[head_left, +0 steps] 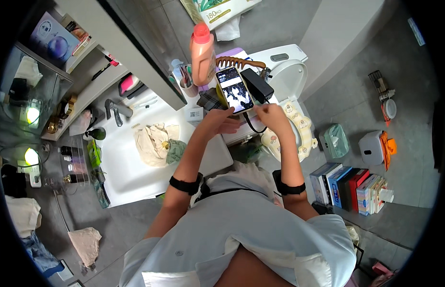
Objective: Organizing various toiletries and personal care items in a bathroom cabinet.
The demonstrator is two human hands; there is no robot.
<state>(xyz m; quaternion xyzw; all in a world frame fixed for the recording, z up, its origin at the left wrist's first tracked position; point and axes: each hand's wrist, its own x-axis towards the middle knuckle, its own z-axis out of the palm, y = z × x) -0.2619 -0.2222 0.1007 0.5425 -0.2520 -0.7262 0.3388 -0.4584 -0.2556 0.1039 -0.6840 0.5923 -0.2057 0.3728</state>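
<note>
A lit smartphone [234, 90] in a light case leans, screen up, on the things at the far counter edge. My left hand [219, 122] is at its lower left corner, thumb near the case and fingers stretched out below it. From the phone's lower end a black cable [249, 124] loops down and round toward my right hand [274, 118]. The fingers of that hand are pinched together beside the phone's lower right corner, at the cable. Just above them lies a black box-shaped device [257, 85]. A brown comb [240, 62] lies behind the phone.
To the left, a white sink [122, 177] holds a cream cloth [155, 143] and a green cloth. A pink-capped bottle [202, 57] and a brush cup [188, 87] stand beyond. The toilet [292, 79] with its patterned seat cover is right, near a small bin [335, 141] and several books [347, 187].
</note>
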